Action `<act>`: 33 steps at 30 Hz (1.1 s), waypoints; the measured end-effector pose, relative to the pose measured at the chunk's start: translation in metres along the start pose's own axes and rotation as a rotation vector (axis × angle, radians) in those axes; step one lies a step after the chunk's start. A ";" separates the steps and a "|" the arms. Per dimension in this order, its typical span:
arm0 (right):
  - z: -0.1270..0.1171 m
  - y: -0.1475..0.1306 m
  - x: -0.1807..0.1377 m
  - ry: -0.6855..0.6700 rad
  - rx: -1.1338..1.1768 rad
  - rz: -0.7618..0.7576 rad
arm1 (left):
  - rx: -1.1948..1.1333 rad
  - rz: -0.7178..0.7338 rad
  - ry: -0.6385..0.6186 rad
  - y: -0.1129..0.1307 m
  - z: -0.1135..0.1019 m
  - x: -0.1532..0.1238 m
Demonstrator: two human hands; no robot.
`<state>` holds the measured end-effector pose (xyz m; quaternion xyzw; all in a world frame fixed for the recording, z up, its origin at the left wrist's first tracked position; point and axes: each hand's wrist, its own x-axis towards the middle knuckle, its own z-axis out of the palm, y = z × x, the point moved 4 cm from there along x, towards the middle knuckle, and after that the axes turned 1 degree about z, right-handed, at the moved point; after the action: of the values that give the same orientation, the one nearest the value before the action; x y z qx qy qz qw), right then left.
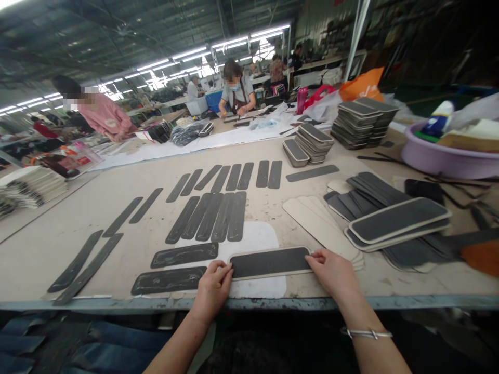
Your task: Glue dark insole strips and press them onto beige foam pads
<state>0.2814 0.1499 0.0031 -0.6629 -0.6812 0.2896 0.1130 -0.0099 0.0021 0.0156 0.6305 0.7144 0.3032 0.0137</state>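
Note:
Near the front edge of the table, a dark rounded strip lies on a slightly larger cream backing piece; this layered panel (271, 262) is between my hands. My left hand (214, 283) pinches its left end with thumb and fingers. At the opposite end, my right hand (331, 270) pinches the right corner. Beneath the panel is a white sheet (265, 236). Left of it lie dark strips (169, 280) with shiny wet-looking streaks, and several more (214, 215) spread farther back. To the right are fanned cream pieces (312, 218) and finished-looking layered panels (399, 221) on a dark pile.
Stacks of panels (362, 122) stand at the back right, beside a purple basin (448, 150) with a bottle in it. A white stack (35, 184) sits at far left. Across the table (128, 171), a person (237, 91) works; another person in pink (103, 114) stands left.

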 end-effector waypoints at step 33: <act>0.005 0.010 0.001 0.106 -0.024 -0.063 | -0.046 -0.032 0.001 -0.002 0.004 -0.002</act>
<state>0.2871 0.1493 -0.0066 -0.6569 -0.6981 0.2423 0.1500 -0.0098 0.0015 0.0103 0.6181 0.7173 0.3198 0.0326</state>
